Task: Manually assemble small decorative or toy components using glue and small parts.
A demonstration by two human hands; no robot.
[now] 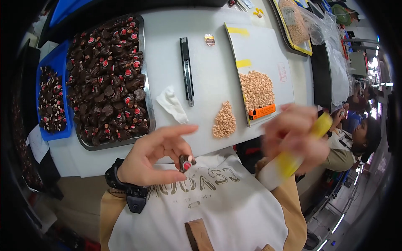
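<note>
a black utility knife (186,69) lies near a crumpled white tissue (172,105).

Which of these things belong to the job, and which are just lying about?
Apparently the job:
dark piece with a red spot, in the left fingers
blurred yellow-and-white object, in the right fingers
metal tray of similar pieces
small pile of pale bits

Probably just lying about:
black cutter
crumpled white scrap
small coloured label

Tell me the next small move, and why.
I'd probably bring the yellow-and-white tube-like object toward the small dark-brown piece with a red spot: the left hand pinches that piece, while the right hand, blurred, grips the object apart from it.
</note>
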